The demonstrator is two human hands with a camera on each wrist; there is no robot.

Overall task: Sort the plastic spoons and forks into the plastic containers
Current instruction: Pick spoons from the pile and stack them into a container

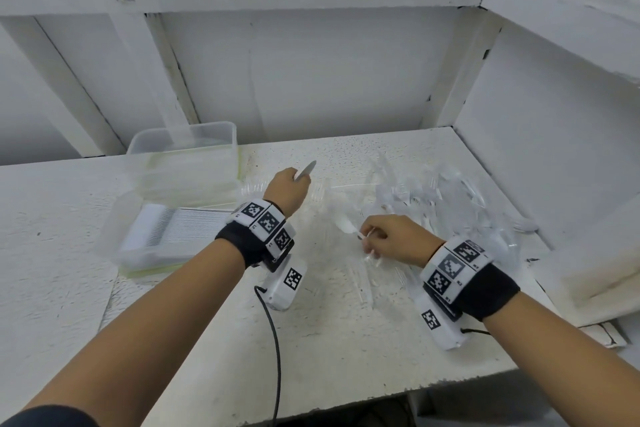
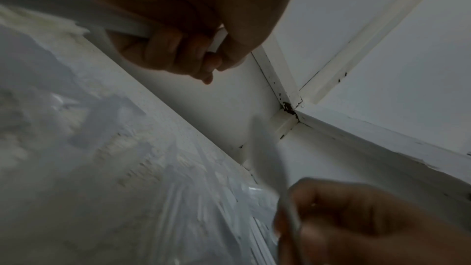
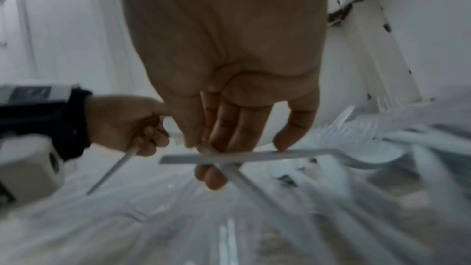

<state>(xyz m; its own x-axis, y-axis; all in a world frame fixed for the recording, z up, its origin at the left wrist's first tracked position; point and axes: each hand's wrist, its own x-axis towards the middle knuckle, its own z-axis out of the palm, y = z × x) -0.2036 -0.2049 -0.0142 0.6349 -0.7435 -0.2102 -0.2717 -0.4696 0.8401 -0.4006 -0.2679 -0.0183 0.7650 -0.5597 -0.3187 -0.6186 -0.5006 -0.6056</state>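
My left hand (image 1: 294, 180) grips a white plastic utensil (image 1: 306, 170) by its handle (image 2: 76, 13), with the fingers (image 2: 178, 47) curled round it; I cannot tell whether it is a spoon or a fork. It hovers just right of the far clear container (image 1: 187, 163). My right hand (image 1: 367, 239) pinches a white spoon (image 3: 280, 155) over the table. A second white handle (image 3: 249, 180) crosses under the spoon in the same fingers. A pile of clear and white spoons and forks (image 1: 433, 205) lies on the table's right side. The near clear container (image 1: 114, 236) holds stacked white utensils.
The white table (image 1: 207, 340) sits in a corner of white panelled walls, with a white ledge (image 1: 595, 253) at the right. Loose utensils (image 1: 363, 288) lie scattered in front of my right hand. A black cable (image 1: 275, 340) hangs from my left wrist.
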